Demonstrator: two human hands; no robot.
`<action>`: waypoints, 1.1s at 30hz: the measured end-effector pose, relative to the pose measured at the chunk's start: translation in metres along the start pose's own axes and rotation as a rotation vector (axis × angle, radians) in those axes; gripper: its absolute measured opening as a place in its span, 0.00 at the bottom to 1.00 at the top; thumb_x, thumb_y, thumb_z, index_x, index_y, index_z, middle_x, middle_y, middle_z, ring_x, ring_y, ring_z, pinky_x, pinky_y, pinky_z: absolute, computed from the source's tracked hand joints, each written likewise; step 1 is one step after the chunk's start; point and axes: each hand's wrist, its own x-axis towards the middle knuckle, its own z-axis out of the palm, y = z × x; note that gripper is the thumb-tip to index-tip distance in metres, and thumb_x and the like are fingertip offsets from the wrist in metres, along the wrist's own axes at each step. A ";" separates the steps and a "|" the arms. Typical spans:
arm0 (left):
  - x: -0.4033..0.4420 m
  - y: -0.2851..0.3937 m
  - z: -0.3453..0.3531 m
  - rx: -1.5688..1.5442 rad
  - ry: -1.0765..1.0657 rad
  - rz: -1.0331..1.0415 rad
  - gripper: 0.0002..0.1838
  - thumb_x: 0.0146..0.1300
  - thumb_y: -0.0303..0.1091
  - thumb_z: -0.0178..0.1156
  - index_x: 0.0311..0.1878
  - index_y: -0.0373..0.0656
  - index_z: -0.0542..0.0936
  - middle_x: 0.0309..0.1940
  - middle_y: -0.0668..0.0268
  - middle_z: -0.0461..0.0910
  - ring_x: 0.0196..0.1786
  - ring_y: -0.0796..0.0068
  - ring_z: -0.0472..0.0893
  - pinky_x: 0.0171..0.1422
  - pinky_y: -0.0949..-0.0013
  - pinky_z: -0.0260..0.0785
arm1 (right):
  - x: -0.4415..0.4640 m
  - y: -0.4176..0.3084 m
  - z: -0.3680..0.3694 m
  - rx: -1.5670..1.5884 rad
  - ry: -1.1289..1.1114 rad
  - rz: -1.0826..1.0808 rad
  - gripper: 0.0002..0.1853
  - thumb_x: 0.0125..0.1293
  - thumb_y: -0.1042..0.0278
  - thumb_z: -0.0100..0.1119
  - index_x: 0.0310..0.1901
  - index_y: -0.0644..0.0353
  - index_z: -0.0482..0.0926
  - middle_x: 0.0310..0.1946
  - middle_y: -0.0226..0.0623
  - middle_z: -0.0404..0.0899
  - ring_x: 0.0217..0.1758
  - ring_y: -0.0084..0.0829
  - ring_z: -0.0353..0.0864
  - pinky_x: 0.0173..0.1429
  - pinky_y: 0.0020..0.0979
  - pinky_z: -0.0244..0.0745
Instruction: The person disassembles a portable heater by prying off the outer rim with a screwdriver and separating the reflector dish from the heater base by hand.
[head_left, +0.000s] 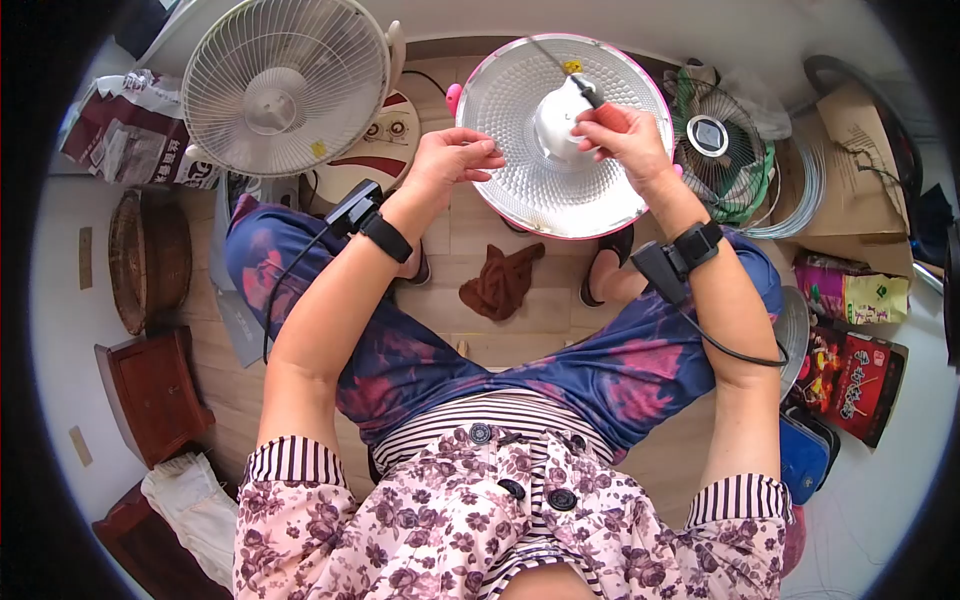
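Observation:
In front of me stands a round dish heater (510, 185) with a dimpled silver reflector, a pink rim and a white centre piece (556, 125). My right hand (630, 145) grips the red handle of a screwdriver (612, 118) over the right of the centre piece. Its dark shaft points up and to the left, toward the rim's top. My left hand (455, 165) hovers by the dish's left edge with thumb and fingers pinched together. Whatever sits between those fingertips is too small to tell. A brown cloth (502, 282) lies crumpled on the floor below the dish.
A white fan (285, 90) with a wire cage stands left, beside a shopping bag (130, 130). On the right are a dark fan (710, 135), coiled wire (805, 195), a cardboard box (860, 150) and food packets (850, 290). A basket (150, 260) and wooden box (155, 390) line the left wall.

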 end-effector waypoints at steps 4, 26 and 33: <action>-0.006 0.006 0.013 0.031 -0.047 0.070 0.10 0.64 0.31 0.60 0.45 0.36 0.78 0.39 0.60 0.84 0.43 0.71 0.85 0.41 0.73 0.77 | 0.001 -0.002 0.029 0.011 -0.083 -0.006 0.07 0.59 0.74 0.65 0.37 0.66 0.81 0.30 0.34 0.83 0.30 0.21 0.84 0.28 0.19 0.75; 0.000 0.001 0.023 0.254 0.126 0.359 0.05 0.62 0.27 0.61 0.38 0.36 0.82 0.31 0.65 0.85 0.33 0.79 0.84 0.33 0.77 0.76 | 0.016 0.010 0.070 -0.034 -0.039 -0.023 0.06 0.57 0.77 0.64 0.34 0.69 0.80 0.26 0.35 0.81 0.25 0.21 0.82 0.25 0.21 0.77; -0.003 0.003 0.025 0.271 0.153 0.417 0.05 0.61 0.26 0.62 0.38 0.37 0.83 0.30 0.66 0.84 0.32 0.80 0.83 0.34 0.77 0.74 | 0.018 0.013 0.073 -0.033 -0.056 -0.009 0.08 0.56 0.75 0.66 0.36 0.69 0.80 0.26 0.37 0.82 0.25 0.22 0.83 0.24 0.21 0.76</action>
